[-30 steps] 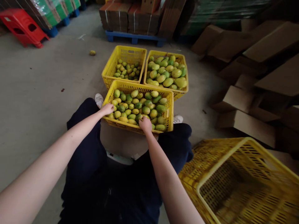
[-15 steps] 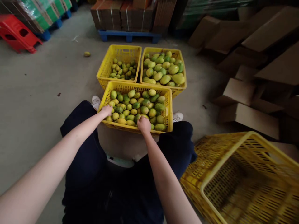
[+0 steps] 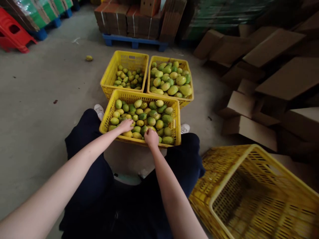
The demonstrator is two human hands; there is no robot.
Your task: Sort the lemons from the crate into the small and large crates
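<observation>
A yellow crate (image 3: pixel 177 122) full of green and yellow fruit (image 3: pixel 159 124) stands on the floor between my legs. My left hand (image 3: pixel 126 125) lies over the fruit in its left front part, fingers apart and palm down, touching the fruit. Just right of it, at the front rim, my right hand (image 3: pixel 151 137) is closed with its fingers curled. What the right hand grips, if anything, is hidden.
Behind are two more crates, a left one (image 3: pixel 107 77) partly filled and a right one (image 3: pixel 191 94) heaped. A large crate (image 3: pixel 224 179) lies at the right front, cardboard boxes (image 3: pixel 259 131) beyond. One fruit (image 3: pixel 89 58) and a red stool (image 3: pixel 16 30) are left.
My left hand has moved right across the fruit, closer to my right hand, and its fingers have opened. The right hand stays near the front rim. The view has shifted slightly.
</observation>
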